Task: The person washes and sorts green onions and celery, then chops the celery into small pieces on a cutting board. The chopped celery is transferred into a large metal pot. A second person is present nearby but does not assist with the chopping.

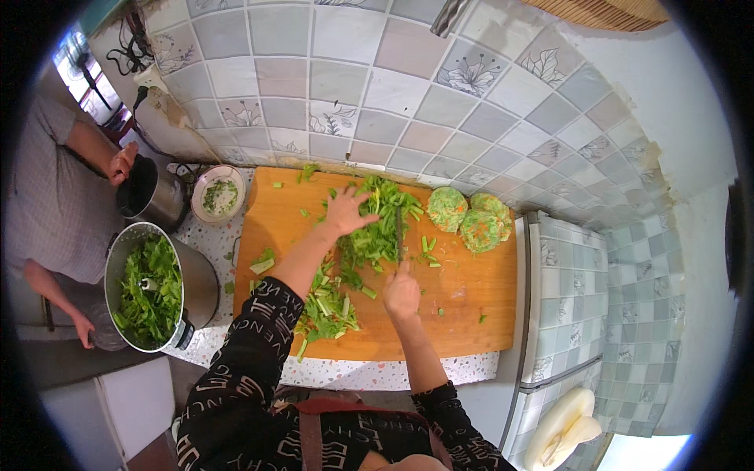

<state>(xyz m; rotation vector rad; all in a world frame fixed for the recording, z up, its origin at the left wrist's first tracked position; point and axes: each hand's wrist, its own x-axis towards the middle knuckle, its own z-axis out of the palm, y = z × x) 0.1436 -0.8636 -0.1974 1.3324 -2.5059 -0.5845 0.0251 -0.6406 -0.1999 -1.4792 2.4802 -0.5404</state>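
Observation:
My right hand point(403, 293) grips a kitchen knife point(400, 235), seen nearly edge-on, its blade pointing toward the wall. Along the blade's left side lies a heap of chopped leafy greens point(377, 235) with pale green stalks. My left hand point(347, 213) rests with fingers spread at the heap's upper left, holding nothing I can make out. Below it, a second pile of cut stalks and leaves point(327, 312) sits partly behind my left forearm. Short stalk pieces point(429, 244) are scattered right of the knife. Everything lies on a large wooden cutting board point(465, 318).
Several round balls of shredded vegetables point(446, 209) sit at the board's upper right. Left of the board stand a metal pot point(197, 288) of greens with a central spindle, a bowl point(219, 194) of chopped greens and another metal pot point(159, 194). Another person point(59, 194) stands at the left, one hand by that pot.

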